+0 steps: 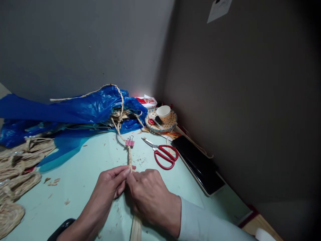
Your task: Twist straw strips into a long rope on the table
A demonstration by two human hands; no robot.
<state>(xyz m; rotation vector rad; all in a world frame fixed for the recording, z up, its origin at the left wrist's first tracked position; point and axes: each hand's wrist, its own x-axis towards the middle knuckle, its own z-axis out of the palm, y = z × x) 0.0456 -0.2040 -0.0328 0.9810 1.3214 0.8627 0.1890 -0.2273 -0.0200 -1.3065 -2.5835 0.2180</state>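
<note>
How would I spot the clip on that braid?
On the pale green table, a braided straw cord runs from the left hand and right hand toward the blue plastic bag. Clamped partway along, left of the red-handled scissors, is the binder clip. It alone is pink, with wire handles.

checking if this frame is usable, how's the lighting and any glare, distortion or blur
Head view: dim light, with a bright glare patch behind the red-and-white packet; heavy dark vignette down the right edge; wide-angle lens makes the wall corner lean; left hand, right hand and the braided cord they pinch look sharp.
</note>
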